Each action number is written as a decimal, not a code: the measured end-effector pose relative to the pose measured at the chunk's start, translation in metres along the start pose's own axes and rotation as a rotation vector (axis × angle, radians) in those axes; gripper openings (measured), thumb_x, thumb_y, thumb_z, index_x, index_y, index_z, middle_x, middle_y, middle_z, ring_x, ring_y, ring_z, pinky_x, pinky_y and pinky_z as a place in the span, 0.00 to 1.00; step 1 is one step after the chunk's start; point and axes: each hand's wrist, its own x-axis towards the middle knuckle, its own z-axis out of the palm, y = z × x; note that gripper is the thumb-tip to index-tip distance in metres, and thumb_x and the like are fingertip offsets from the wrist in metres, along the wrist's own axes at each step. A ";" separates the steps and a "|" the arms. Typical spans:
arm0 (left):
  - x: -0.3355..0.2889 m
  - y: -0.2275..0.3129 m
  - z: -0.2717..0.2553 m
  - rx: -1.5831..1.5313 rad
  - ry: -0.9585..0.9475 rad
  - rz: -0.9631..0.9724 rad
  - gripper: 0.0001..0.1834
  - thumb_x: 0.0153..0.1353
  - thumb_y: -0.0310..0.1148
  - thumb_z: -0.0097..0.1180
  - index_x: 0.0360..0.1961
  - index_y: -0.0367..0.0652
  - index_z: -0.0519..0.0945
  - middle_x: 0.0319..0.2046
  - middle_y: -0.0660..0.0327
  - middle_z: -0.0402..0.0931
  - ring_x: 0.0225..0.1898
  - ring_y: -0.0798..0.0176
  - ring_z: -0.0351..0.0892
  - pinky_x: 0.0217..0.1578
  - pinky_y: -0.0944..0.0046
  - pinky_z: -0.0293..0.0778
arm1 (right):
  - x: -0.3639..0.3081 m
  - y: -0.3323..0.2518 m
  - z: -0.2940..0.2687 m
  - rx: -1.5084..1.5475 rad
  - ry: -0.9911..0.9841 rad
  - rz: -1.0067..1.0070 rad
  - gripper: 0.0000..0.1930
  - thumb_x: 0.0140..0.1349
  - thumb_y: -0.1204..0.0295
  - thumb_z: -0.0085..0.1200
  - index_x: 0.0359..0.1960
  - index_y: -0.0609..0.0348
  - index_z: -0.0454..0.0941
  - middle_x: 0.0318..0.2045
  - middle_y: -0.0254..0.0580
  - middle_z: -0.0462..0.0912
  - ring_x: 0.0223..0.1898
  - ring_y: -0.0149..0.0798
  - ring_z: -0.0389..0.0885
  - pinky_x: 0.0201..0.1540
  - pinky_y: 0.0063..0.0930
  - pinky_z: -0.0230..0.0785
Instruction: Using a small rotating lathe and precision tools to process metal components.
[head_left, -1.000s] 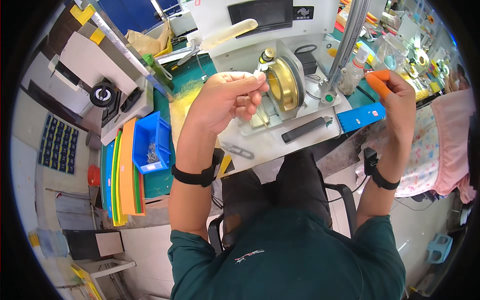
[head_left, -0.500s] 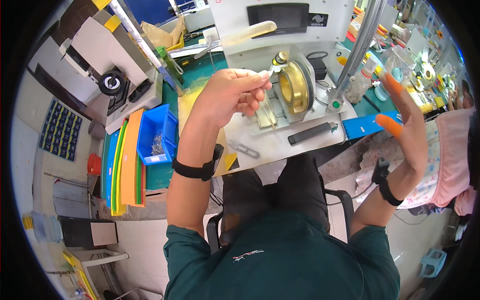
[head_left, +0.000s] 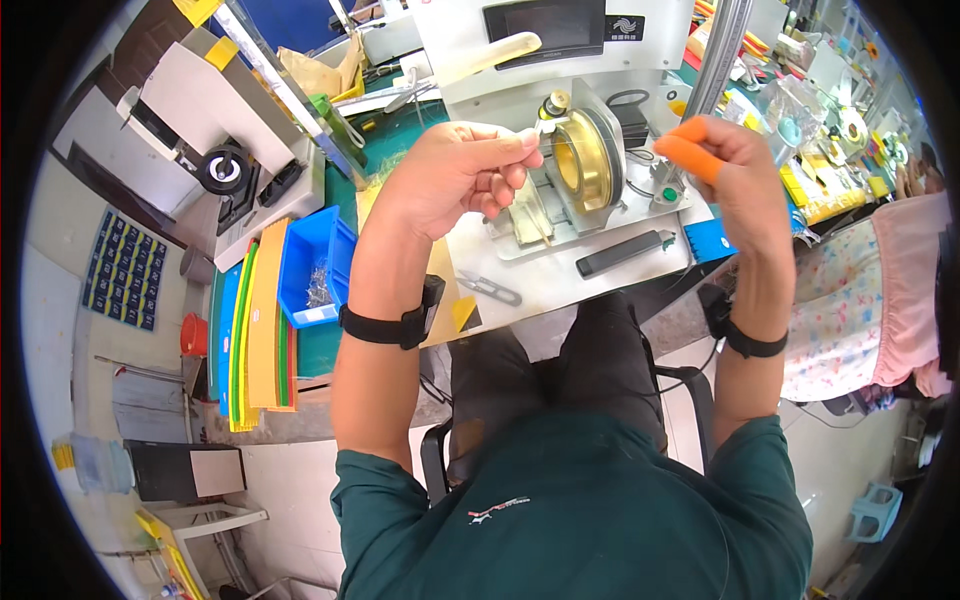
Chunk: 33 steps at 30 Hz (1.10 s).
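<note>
My left hand (head_left: 460,180) is raised over the bench with thumb and forefinger pinched together. What they pinch is too small to make out; a small whitish bit shows at the fingertips. Right beside it, a gold-coloured reel (head_left: 583,165) stands upright against a grey disc on a white bench machine (head_left: 450,85). My right hand (head_left: 745,185), with orange finger covers on thumb and forefinger, is to the right of the reel. Its two covered tips point left and come together; anything between them is hidden. Below the reel lie a dark stick-shaped tool (head_left: 622,256) and grey thread snips (head_left: 490,288).
A metal post (head_left: 722,60) rises just behind my right hand. On the left stand a blue bin (head_left: 316,268) with small metal parts, stacked coloured strips (head_left: 262,330) and a microscope-like device (head_left: 225,165). Clutter and a patterned cloth (head_left: 830,330) are at right.
My right hand has swung inward to the left, its spread fingers drawing together toward the reel. The left hand keeps its pinch in nearly the same place.
</note>
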 end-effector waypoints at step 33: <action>-0.014 -0.029 0.074 0.289 0.025 0.131 0.12 0.70 0.35 0.63 0.32 0.38 0.87 0.17 0.71 0.75 0.18 0.81 0.63 0.21 0.75 0.55 | -0.057 0.001 0.037 -0.116 -0.023 -0.222 0.26 0.62 0.72 0.71 0.61 0.65 0.78 0.49 0.45 0.87 0.49 0.38 0.86 0.52 0.31 0.77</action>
